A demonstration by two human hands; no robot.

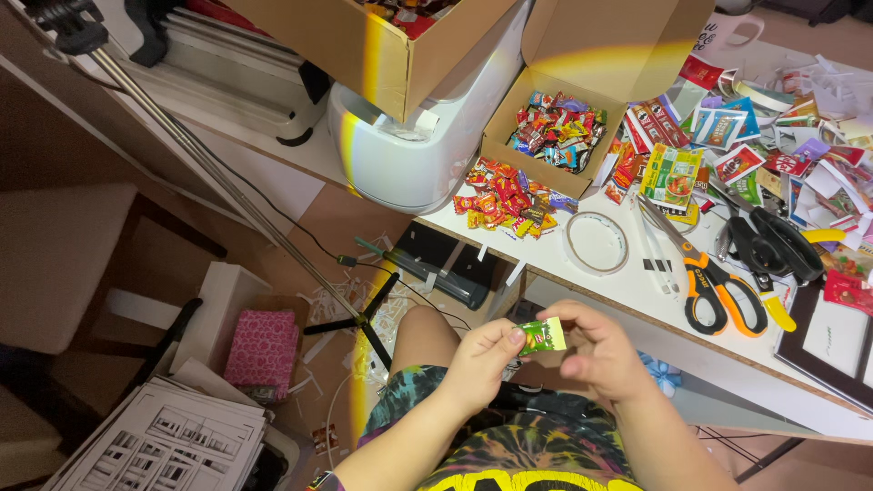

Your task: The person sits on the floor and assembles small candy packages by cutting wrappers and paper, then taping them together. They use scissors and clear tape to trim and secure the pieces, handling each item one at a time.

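Observation:
A tiny green snack packet (543, 335) with a red and yellow print is held in front of my lap, below the table edge. My left hand (484, 362) pinches its left end between thumb and fingers. My right hand (598, 353) grips its right end, fingers curled over the top. Above the hands, on the white table (627, 289), lies a pile of similar miniature packets (506, 196) and a small open cardboard box (555, 132) filled with more of them.
Orange-handled scissors (712, 284), black scissors (773, 244) and a ring of clear tape (596, 242) lie on the table among paper cutouts (809, 127). A white appliance (409, 150) stands left, under a larger cardboard box (382, 45). On the floor are a tripod (359, 314), a pink box (262, 350) and printed sheets (168, 436).

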